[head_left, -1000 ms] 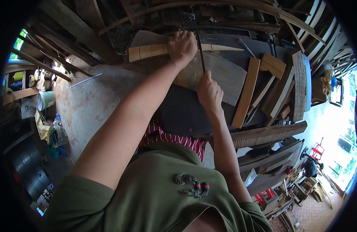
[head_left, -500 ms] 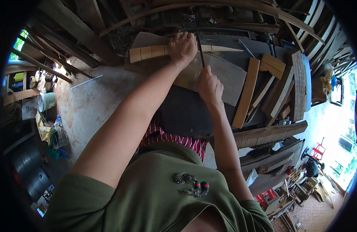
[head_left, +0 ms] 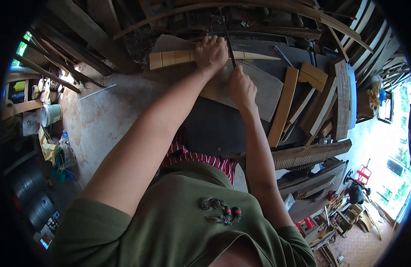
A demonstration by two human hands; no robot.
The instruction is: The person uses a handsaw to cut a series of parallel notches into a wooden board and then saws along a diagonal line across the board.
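A curved, light wooden piece (head_left: 170,58) with dark cross lines lies over flat boards on the dark bench, its right end tapering to a point. My left hand (head_left: 211,52) is closed over its middle and presses it down. Just to the right, my right hand (head_left: 242,87) is wrapped round the near end of a long thin dark tool (head_left: 228,41), a saw or file. The tool points away from me and crosses the wooden piece beside my left fingers. Its handle is hidden in my fist.
Loose wooden blocks (head_left: 283,107) and an angled piece (head_left: 313,76) lie right of my right hand. A slotted wooden beam (head_left: 310,153) runs along the lower right. Long planks surround the bench's far side. A bucket (head_left: 51,114) stands at the left.
My right hand has moved slightly away from me, pushing the dark tool forward across the wooden piece. My left hand stays on the wood.
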